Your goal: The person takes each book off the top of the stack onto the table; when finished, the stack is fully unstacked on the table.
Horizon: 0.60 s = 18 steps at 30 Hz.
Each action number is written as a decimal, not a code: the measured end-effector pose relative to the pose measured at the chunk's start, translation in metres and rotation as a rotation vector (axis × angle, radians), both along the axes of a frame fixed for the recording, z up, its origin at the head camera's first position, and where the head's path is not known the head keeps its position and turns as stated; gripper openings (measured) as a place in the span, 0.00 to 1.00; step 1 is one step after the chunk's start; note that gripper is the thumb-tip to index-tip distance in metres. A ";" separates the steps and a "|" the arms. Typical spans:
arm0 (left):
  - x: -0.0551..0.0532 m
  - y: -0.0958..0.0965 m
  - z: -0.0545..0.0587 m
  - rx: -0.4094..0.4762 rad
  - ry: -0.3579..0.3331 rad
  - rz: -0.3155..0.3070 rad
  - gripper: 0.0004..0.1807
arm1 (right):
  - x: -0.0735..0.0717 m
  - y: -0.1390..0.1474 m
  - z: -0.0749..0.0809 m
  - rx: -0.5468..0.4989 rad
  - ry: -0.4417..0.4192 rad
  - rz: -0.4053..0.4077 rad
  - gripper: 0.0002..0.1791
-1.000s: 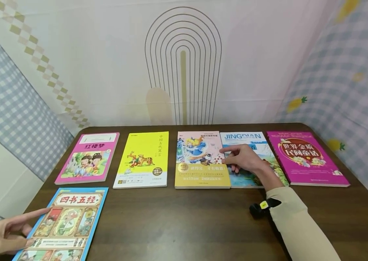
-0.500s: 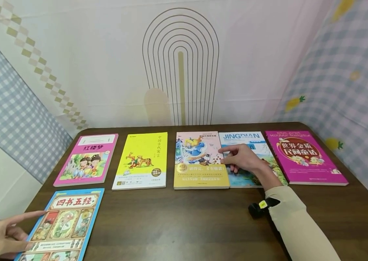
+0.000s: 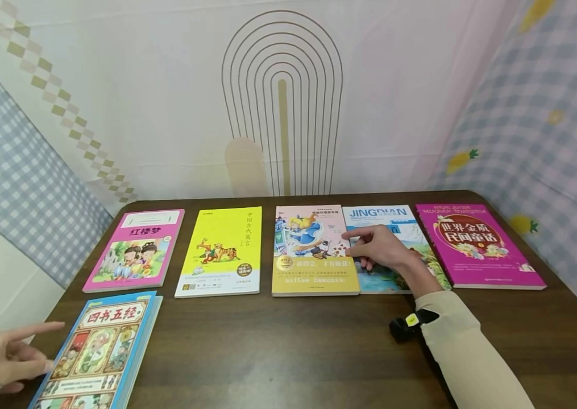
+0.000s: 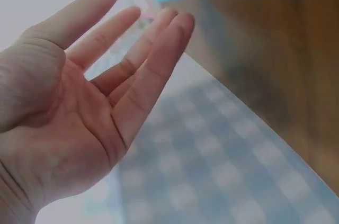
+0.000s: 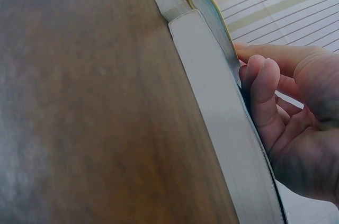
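A blue-bordered comic-style book (image 3: 99, 346) lies at the front left, its right page edge showing. My left hand (image 3: 7, 360) is at its left side, thumb tip right at the edge and index finger stretched out. Its fingers spread loosely in the left wrist view. My right hand (image 3: 377, 247) reaches over the blue JINGDIAN book (image 3: 365, 213), covering part of it. Index finger and thumb tips touch the right edge of the pink-and-yellow book (image 3: 314, 275) with a girl on the cover. The other fingers are bent underneath. In the right wrist view, page edges of stacked or adjoining books (image 5: 212, 113) lie below the hand.
A pink book (image 3: 135, 250) and a yellow book (image 3: 221, 250) lie farther left in the back row. A magenta book (image 3: 477, 244) ends the row at the right. All rest on a dark wooden table (image 3: 268, 346) before a patterned cloth (image 3: 175, 113).
My left index finger has come off the blue-bordered book's edge, and the hand has drawn slightly left. The book's right page edge has come into sight. The right hand holds its place.
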<state>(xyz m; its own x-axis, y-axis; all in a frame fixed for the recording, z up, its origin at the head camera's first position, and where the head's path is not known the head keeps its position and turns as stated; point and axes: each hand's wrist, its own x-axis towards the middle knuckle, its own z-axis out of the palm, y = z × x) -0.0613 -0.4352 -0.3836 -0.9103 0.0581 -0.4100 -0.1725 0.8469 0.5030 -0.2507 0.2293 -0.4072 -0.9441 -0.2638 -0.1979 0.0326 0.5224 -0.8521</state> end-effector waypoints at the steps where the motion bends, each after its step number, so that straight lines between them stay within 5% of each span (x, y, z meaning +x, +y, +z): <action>1: -0.003 0.007 0.006 -0.032 0.027 -0.011 0.46 | 0.000 0.000 0.000 -0.002 0.001 0.003 0.29; 6: -0.020 0.040 0.027 -0.109 0.243 -0.158 0.38 | 0.000 -0.001 -0.001 -0.001 0.005 0.006 0.28; 9: -0.029 0.059 0.037 -0.113 0.336 -0.182 0.35 | 0.000 -0.002 -0.003 0.005 0.003 0.004 0.28; 18: -0.070 0.131 0.074 0.130 0.347 -0.309 0.31 | -0.001 0.000 -0.003 0.011 0.004 -0.005 0.28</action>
<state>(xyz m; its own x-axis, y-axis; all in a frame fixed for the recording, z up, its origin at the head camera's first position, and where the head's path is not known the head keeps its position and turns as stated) -0.1314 -0.3047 -0.3094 -0.9239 0.3783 -0.0569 0.2740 0.7582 0.5917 -0.2519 0.2293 -0.4098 -0.9461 -0.2570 -0.1970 0.0318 0.5315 -0.8464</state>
